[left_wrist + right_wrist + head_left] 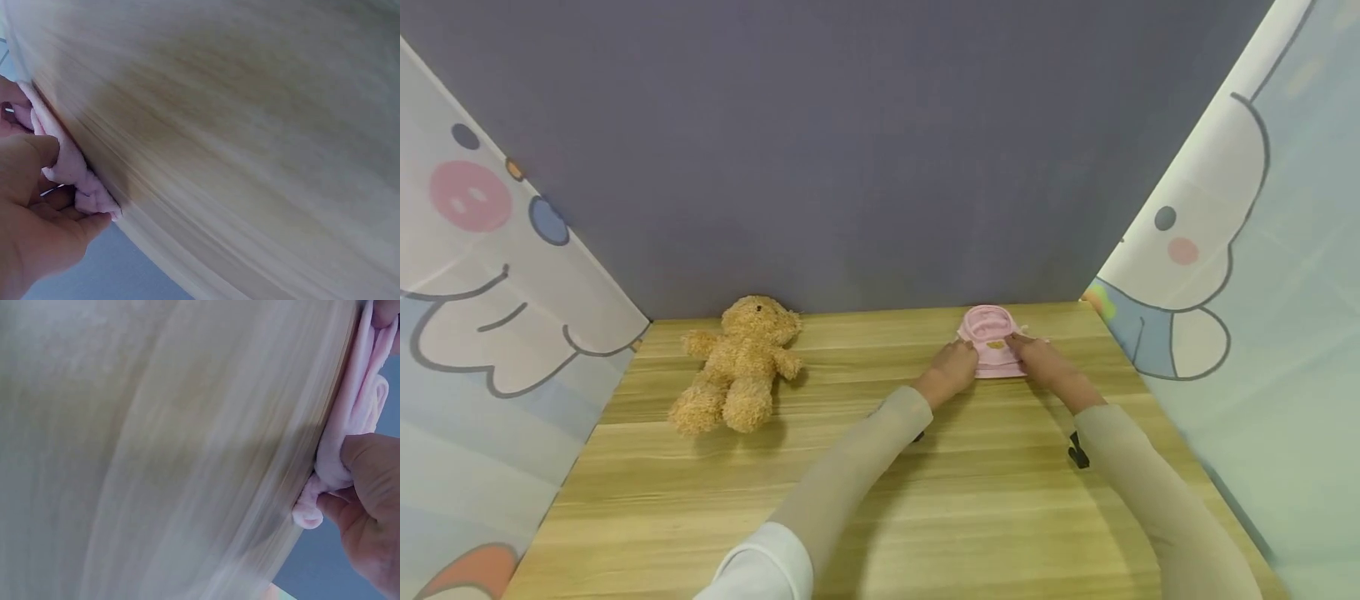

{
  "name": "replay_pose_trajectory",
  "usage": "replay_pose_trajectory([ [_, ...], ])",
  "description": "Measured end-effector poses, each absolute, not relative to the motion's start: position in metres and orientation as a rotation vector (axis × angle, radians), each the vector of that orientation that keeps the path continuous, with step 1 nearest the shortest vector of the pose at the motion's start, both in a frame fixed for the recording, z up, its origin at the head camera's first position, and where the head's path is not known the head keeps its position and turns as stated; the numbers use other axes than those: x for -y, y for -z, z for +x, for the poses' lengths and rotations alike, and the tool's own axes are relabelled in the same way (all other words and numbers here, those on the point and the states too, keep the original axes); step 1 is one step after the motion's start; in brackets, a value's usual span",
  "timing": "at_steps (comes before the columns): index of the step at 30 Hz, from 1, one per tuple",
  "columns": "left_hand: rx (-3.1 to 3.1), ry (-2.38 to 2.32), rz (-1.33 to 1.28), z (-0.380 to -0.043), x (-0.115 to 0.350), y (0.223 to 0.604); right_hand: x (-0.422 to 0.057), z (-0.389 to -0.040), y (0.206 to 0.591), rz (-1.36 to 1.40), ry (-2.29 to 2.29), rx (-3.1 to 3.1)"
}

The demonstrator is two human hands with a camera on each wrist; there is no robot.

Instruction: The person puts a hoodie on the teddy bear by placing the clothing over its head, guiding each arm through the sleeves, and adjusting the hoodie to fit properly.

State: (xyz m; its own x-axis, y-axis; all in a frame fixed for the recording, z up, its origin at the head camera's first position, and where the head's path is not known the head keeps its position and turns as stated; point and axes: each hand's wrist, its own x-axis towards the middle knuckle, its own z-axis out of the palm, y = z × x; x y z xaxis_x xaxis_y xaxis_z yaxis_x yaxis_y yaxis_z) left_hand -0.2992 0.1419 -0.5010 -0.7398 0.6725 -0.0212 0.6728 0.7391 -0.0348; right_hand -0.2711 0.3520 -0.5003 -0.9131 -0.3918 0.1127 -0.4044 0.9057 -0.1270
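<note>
A small pink doll garment [996, 358] with a yellow mark on its front lies on the table near the back edge, right of centre. My left hand [957, 367] pinches its left side. In the left wrist view the left hand's thumb and fingers [44, 147] have the soft pink cloth [65, 159] between them. On the other side my right hand [1036, 357] pinches the garment's right edge. The right wrist view shows that thumb [365, 450] against the folded pink cloth [337, 447], beside a small rolled end of it.
A tan plush teddy bear [741, 362] lies on its back at the left of the wood-grain table [1000, 517]. Behind the table stands a dark grey panel [880, 167]. Cartoon-printed curtains [1270, 333] flank both sides.
</note>
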Motion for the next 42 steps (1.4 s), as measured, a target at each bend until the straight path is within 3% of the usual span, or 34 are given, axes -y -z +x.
replay_pose_trajectory([
  [17,-2.858,0.099,1.227,-0.307,-0.134,0.496,-0.36,-0.276,0.491,0.503,-0.284,3.018],
  [33,-2.831,-0.022,1.241,-0.312,-0.127,0.484,-0.352,-0.276,0.475,0.616,-0.102,2.981],
  [42,-2.877,0.009,1.074,-0.302,-0.132,0.483,-0.335,-0.282,0.484,0.489,0.003,3.063],
])
